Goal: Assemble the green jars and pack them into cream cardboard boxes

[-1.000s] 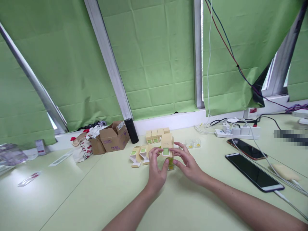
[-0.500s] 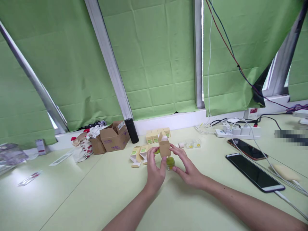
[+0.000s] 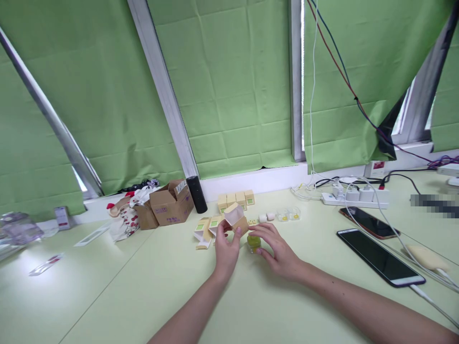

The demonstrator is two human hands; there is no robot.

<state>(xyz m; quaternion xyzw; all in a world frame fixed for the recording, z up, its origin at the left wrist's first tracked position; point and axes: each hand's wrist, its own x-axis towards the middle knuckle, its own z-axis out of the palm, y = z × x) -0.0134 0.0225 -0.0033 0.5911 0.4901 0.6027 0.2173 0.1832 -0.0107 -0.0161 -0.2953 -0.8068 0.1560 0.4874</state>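
Note:
My left hand (image 3: 226, 251) is closed on a small tan cardboard box (image 3: 241, 225), tilted so that its raised flap and pale inside show. Just to the right, my right hand (image 3: 281, 252) has its fingers and thumb around a small clear jar with a green lid (image 3: 254, 241), low over the table. Beyond the left hand lie small boxes (image 3: 203, 228) with green labels and flaps hanging open; my fingers partly cover one of them. Behind the held box stands a row of similar small boxes (image 3: 248, 196).
Two small white pieces (image 3: 266, 217) and clear containers with yellow spots (image 3: 289, 214) lie behind my right hand. Phones (image 3: 380, 255), cables and a power strip (image 3: 353, 197) occupy the right. A larger carton (image 3: 171, 203) and a black cylinder (image 3: 197, 194) stand at back left.
The small box, upright between both hands before, is now tilted in my left hand alone. My right fingers have come off it and down to the green-lidded jar.

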